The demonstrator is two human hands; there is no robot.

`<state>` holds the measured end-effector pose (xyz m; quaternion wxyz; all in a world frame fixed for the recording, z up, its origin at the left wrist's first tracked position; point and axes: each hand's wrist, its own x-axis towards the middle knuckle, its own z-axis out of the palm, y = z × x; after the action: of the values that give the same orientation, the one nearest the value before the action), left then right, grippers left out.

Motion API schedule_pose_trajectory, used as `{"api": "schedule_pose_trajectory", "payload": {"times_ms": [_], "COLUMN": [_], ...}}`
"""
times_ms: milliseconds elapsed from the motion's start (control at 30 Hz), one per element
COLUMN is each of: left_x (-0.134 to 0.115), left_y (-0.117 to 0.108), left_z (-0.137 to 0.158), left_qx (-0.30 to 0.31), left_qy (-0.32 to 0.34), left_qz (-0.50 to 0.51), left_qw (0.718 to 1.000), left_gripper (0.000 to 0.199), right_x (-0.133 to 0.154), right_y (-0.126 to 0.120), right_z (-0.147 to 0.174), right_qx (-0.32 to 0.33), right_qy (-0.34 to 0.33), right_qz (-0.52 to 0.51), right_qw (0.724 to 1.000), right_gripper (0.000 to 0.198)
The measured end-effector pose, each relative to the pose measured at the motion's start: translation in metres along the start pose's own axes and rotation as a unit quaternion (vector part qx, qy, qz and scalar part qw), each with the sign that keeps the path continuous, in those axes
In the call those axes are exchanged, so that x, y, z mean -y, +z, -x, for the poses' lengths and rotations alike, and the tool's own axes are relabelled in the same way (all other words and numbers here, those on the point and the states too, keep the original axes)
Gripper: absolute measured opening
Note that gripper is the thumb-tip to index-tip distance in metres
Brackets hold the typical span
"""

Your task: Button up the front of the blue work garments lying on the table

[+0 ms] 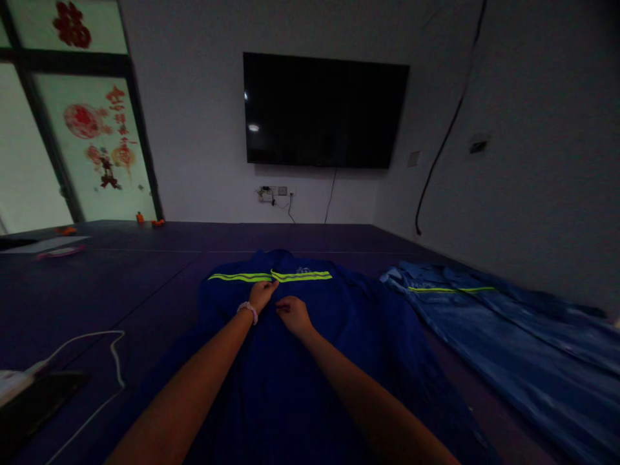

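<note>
Forearms (203,380) hide part of the dark-blue jacket (349,313) spread beneath them. On my feed the left hand (261,296) pinches it at the yellow stripe (305,276), probably for steadiness; whether the right hand (294,314), curled just beside, grips cloth I cannot tell. White cable (116,356) and paler jacket (513,336) flank it.

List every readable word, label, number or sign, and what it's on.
"福": upper glass pane.
Red vertical characters, lower glass panel: too blurred to read surely.
White chest mark, nearer blue garment: too small.
Pale lettering, right-hand garment: too blurred.
</note>
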<state>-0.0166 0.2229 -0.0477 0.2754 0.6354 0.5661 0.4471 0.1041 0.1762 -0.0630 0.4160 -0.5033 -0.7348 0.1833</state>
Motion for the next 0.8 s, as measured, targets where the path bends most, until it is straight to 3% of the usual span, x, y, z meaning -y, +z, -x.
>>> {"api": "schedule_pose_trajectory", "payload": {"times_ms": [167, 300, 433, 800], "left_x": [0.004, 0.005, -0.001, -0.009], "left_y": [-0.009, -0.012, -0.013, -0.013], "left_z": [0.036, 0.055, 0.059, 0.058], "left_qx": [-0.023, -0.041, -0.055, -0.057], "left_qy": [0.001, 0.004, 0.018, 0.047], "left_qz": [-0.043, -0.074, -0.106, -0.113], "left_qw": [0.999, 0.996, 0.993, 0.991], "left_gripper": [0.032, 0.021, 0.012, 0.015], "right_x": [0.001, 0.002, 0.002, 0.008], "right_y": [-0.001, -0.001, 0.000, -0.002], "right_z": [-0.002, -0.002, -0.002, 0.001], "right_qx": [0.006, 0.014, 0.018, -0.002], "right_qy": [-0.017, -0.024, -0.028, -0.021], "right_qz": [0.002, 0.014, 0.031, 0.063], "right_qw": [1.000, 1.000, 0.999, 0.998], "right_gripper": [0.015, 0.013, 0.015, 0.014]}}
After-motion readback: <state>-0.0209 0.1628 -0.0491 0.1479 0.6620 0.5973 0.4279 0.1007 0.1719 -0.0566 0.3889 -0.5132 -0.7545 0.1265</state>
